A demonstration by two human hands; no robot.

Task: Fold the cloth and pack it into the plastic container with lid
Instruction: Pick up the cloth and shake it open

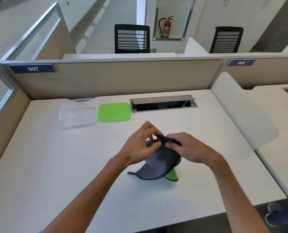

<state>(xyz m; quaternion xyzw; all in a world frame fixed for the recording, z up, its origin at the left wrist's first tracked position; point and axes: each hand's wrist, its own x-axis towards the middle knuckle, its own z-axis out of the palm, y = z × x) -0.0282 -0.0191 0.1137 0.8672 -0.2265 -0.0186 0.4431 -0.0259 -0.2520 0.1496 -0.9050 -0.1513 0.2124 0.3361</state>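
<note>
A dark grey cloth [158, 163] with a green inner side hangs over the middle of the white desk [55, 165], its lower edge touching the surface. My left hand [139, 145] pinches its upper left edge. My right hand [190, 148] grips the bunched top edge just beside it. The clear plastic container [78, 113] stands uncovered at the back left of the desk. Its green lid [114, 112] lies flat right beside it, to the right.
A cable hatch [163, 103] with a raised flap is set into the desk behind the lid. Beige partition walls [123, 78] close the back and left. A white divider [240, 111] borders the right side. Two black chairs stand beyond the partition.
</note>
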